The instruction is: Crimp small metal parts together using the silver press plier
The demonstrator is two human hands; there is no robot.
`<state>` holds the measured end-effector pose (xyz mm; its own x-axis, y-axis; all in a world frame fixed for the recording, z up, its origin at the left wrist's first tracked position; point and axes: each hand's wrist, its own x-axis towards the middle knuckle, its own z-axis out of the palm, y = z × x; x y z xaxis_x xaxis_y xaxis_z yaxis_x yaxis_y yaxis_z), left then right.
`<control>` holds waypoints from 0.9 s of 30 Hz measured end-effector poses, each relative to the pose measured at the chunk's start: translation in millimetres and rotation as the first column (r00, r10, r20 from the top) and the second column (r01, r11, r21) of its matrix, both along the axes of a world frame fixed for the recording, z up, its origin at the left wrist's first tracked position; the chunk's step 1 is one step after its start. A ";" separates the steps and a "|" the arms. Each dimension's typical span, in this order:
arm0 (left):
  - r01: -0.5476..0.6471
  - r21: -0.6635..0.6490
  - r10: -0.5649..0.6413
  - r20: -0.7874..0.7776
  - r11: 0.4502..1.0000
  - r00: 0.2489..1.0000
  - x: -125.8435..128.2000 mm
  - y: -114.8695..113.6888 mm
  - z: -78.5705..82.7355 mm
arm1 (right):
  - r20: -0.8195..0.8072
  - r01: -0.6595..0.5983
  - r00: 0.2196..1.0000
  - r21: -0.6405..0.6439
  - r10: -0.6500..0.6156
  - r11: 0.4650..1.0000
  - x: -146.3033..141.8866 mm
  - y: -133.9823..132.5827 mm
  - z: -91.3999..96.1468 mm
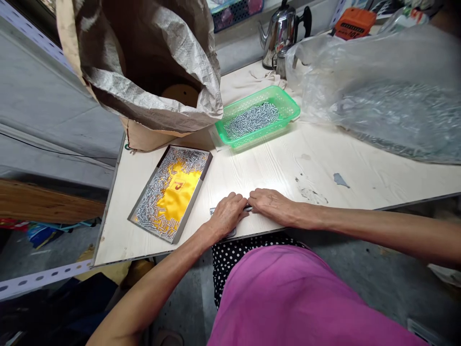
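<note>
Together, the left hand and right hand close on a slim metallic strip.

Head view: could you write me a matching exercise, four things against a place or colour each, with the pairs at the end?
1. left hand
2. kettle
3. shallow tray
4. basket

A. green
B. partly yellow inside
C. close beside the right hand
D. shiny silver

Pairs: 1-C, 2-D, 3-B, 4-A
</note>
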<state>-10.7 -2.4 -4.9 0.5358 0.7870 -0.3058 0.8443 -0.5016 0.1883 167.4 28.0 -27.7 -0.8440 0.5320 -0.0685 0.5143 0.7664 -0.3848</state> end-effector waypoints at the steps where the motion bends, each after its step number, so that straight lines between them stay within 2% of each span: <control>1: -0.016 0.016 0.016 -0.006 1.000 1.000 -0.2 -0.8 -0.1 | 0.007 0.004 1.000 0.022 -0.004 1.000 1.3 0.8 1.5; 4: -0.109 0.094 0.109 0.006 0.990 0.994 -1.7 -10.5 -3.0 | -0.017 -0.002 1.000 0.089 0.003 0.996 8.6 8.0 5.8; 6: -0.180 0.177 0.172 0.064 0.967 0.983 -1.7 -25.2 -8.7 | -0.054 -0.042 0.997 0.094 0.047 0.995 14.7 16.3 6.0; 10: -0.216 0.301 0.153 0.217 0.929 0.964 6.8 -64.7 -25.7 | -0.072 -0.082 0.994 0.061 0.086 0.995 18.8 32.4 -1.4; 12: -0.209 0.286 0.130 0.271 0.935 0.954 14.5 -80.3 -32.8 | -0.070 -0.060 0.995 0.078 0.065 0.995 14.5 38.6 -5.6; 15: -0.201 0.214 0.122 0.334 0.956 0.935 24.6 -92.0 -38.8 | -0.024 -0.043 0.999 0.162 0.048 0.986 2.8 51.5 -7.6; 19: -0.221 0.154 0.146 0.391 0.963 0.909 29.3 -92.9 -40.5 | 0.022 -0.041 0.999 0.256 0.036 0.966 -15.7 73.1 -0.5; 22: -0.236 0.150 0.155 0.418 0.960 0.895 29.0 -91.6 -40.9 | 0.044 -0.043 0.999 0.286 0.032 0.957 -34.6 68.2 11.3; 23: -0.238 0.149 0.155 0.425 0.960 0.892 28.8 -91.7 -41.7 | 0.036 -0.080 0.997 0.286 0.072 0.955 -42.7 60.2 15.6; 25: -0.248 0.132 0.169 0.434 0.960 0.885 28.8 -93.6 -44.9 | 0.005 -0.229 0.972 0.275 0.237 0.934 -61.2 37.5 22.5; 27: -0.271 0.096 0.204 0.434 0.958 0.877 29.1 -97.3 -50.0 | -0.004 -0.410 0.904 0.269 0.427 0.871 -80.3 12.0 24.5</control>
